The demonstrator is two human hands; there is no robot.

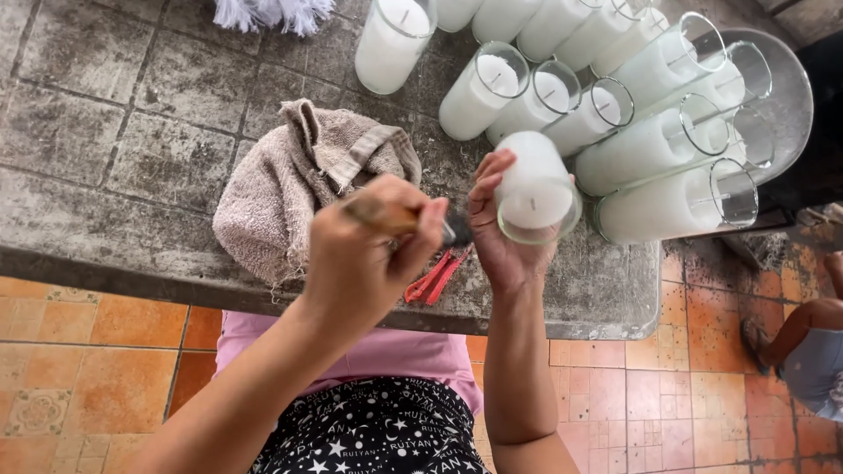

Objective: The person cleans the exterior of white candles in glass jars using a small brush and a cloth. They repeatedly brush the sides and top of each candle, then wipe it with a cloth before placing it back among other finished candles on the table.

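Since the head camera looks straight down, you get the whole worktop: a worn grey stone table (105, 140) whose front edge runs just below both hands, with orange floor tiles (79, 369) beyond it. Bare tabletop is all on the left side; the right half is packed.

The right hand (505, 237) is wrapped around a glass candle (534, 189), fingers closed on the jar's side, holding it up over the table close to the front edge. The jar is tipped so its long axis runs away from the person and its open mouth, with the white wax and wick, faces back up toward the camera.

The left hand (364, 259) is clenched on the wooden handle of a brush (399, 219), which lies roughly crosswise, dark bristle end pointing right at the candle's rim, touching or nearly so; hard to tell, it's a bit blurred.

Right behind the held candle sits a crowd of filled glass candles (650, 140), leaving little room on that side. A crumpled beige towel (290, 184) lies just left of the hands, and something red, maybe scissors (435, 276), lies near the edge under them. Somebody else's leg (812, 338) shows at far right on the floor.
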